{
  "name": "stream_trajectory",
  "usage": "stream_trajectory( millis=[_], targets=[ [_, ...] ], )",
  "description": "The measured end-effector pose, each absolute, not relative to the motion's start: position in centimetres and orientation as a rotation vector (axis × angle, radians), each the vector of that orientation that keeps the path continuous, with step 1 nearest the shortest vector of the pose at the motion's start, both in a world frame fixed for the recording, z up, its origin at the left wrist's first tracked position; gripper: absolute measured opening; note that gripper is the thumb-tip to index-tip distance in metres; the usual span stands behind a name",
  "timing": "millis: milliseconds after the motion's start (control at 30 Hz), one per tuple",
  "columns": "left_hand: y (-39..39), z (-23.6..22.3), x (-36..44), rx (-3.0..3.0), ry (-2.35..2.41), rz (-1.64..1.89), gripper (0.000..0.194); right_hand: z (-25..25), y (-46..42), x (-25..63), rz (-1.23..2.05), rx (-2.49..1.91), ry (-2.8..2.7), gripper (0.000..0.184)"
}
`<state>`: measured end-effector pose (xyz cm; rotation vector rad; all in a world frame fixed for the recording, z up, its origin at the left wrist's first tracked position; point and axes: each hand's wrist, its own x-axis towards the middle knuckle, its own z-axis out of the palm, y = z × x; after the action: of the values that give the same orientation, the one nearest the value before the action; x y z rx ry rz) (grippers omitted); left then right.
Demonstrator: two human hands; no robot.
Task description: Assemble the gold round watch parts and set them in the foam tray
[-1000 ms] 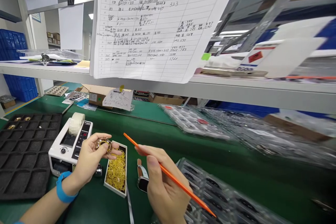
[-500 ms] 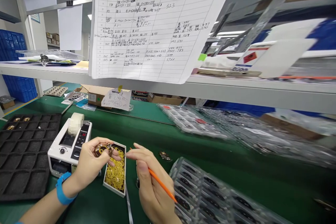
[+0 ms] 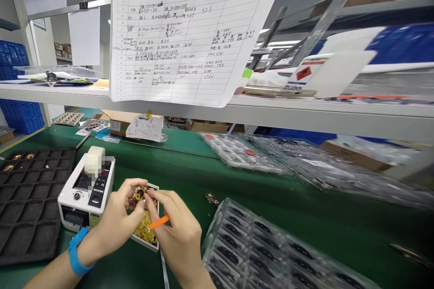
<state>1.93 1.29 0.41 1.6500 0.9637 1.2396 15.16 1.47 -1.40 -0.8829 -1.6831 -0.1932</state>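
Observation:
My left hand (image 3: 118, 216), with a blue band at the wrist, pinches a round gold-toned watch case (image 3: 139, 194) between thumb and fingers. A yellow ring-like piece shows inside the case. Against its right edge press the thumb and fingertips of my right hand (image 3: 178, 221), which also keeps hold of a thin orange stick (image 3: 159, 222); most of the stick is hidden by the fingers. Directly below both hands lies a white box (image 3: 149, 246) filled with small yellow rings (image 3: 145, 231), partly covered by the hands.
To the left stand a white tape dispenser (image 3: 84, 189) and a black compartment tray (image 3: 30, 198) with a few gold pieces. A clear plastic tray (image 3: 257, 248) of dark parts lies at right. Ahead, a shelf (image 3: 169, 110) crosses above the green bench, with handwritten sheets (image 3: 190, 31) hanging from it.
My right hand has moved left to the watch case, its fingers now touching it, and the orange stick has swung round within the grip. The left hand still holds the case.

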Motion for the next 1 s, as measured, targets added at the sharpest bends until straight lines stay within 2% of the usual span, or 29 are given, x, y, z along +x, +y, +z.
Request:
stream_trajectory(
  millis=[133,300,433,533,633,767,900,1000],
  targets=[
    [0.9,0.5,1.9,1.788,0.942,1.136,0.036,-1.3,1.7,15.6,-0.059,-0.96,-1.68,0.011],
    [1.2,0.3,1.9,1.818,0.941,1.115,0.036,-0.6,2.0,16.0,0.043,-0.949,-1.714,0.015],
    [2.7,-0.4,2.0,1.637,0.943,1.211,0.035,0.1,2.5,17.2,0.382,-0.921,-1.742,0.017],
    [4.2,-0.9,2.0,1.394,0.925,1.26,0.036,-0.1,4.0,18.4,0.525,-1.247,-1.858,0.023],
    [5.2,-1.0,1.8,1.21,0.891,1.25,0.034,-1.2,6.0,18.9,0.48,-1.647,-1.949,0.02],
    [5.7,-0.6,1.6,1.029,0.818,1.225,0.032,-2.6,6.9,19.5,0.385,-1.911,-1.938,0.013],
    [6.0,-0.3,1.6,0.893,0.798,1.145,0.037,-2.3,5.3,22.4,0.255,-2.051,-1.908,0.022],
    [6.2,-0.6,1.7,0.893,0.828,1.077,0.04,-2.1,4.1,26.7,0.196,-2.233,-1.851,0.021]
  ],
)
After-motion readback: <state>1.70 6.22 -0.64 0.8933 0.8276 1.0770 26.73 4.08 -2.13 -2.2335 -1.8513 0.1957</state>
